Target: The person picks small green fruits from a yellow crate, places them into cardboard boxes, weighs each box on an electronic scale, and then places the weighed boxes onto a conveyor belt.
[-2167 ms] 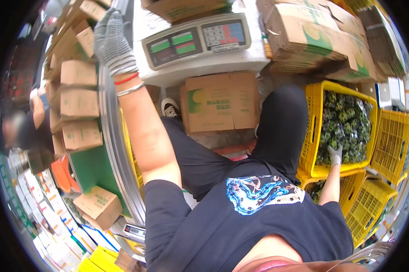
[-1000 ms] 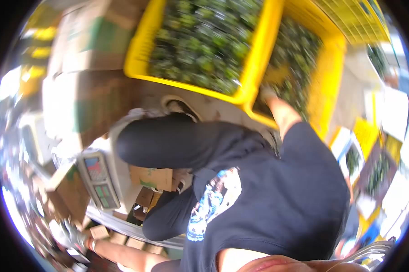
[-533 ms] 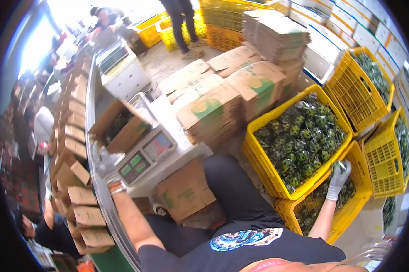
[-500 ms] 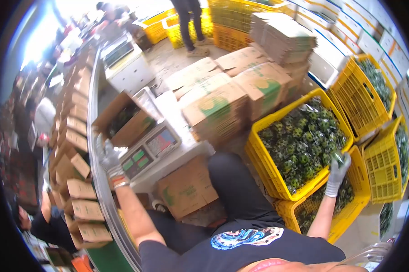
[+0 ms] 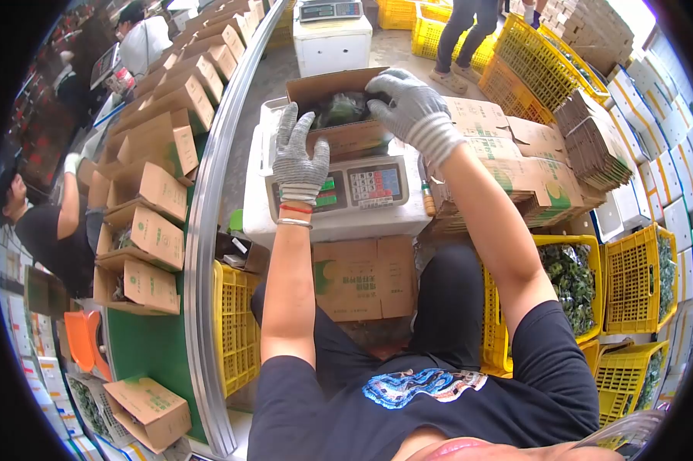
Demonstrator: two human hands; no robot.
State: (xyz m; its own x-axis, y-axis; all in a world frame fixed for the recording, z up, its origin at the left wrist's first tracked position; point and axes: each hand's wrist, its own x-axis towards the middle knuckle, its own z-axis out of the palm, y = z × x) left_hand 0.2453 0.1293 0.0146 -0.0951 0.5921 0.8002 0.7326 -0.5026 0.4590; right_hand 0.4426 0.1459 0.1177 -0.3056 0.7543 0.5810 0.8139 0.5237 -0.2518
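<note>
An open cardboard box (image 5: 350, 140) stands on the digital scale (image 5: 346, 187), holding dark green produce in shiny clear bags (image 5: 340, 109). My left hand (image 5: 300, 161), in a grey knit glove, has its fingers spread at the near left corner of the box. Over the right end of the box is my right hand (image 5: 414, 109), gloved the same way. Its thumb and fingers are bent but apart, with no item visible between them. The scale rests on a white foam block (image 5: 392, 224).
A metal rail (image 5: 200, 292) and a row of cardboard boxes (image 5: 150, 230) run along my left. Flattened cartons (image 5: 542, 180) are stacked at right. Yellow crates of bagged green produce (image 5: 569, 280) stand at lower right. Across the rail, a co-worker (image 5: 54, 238) reaches toward the boxes.
My right hand has moved from the yellow crate, where it held a small green packet, to the box on the scale. The view has turned left; my left hand stays near the box.
</note>
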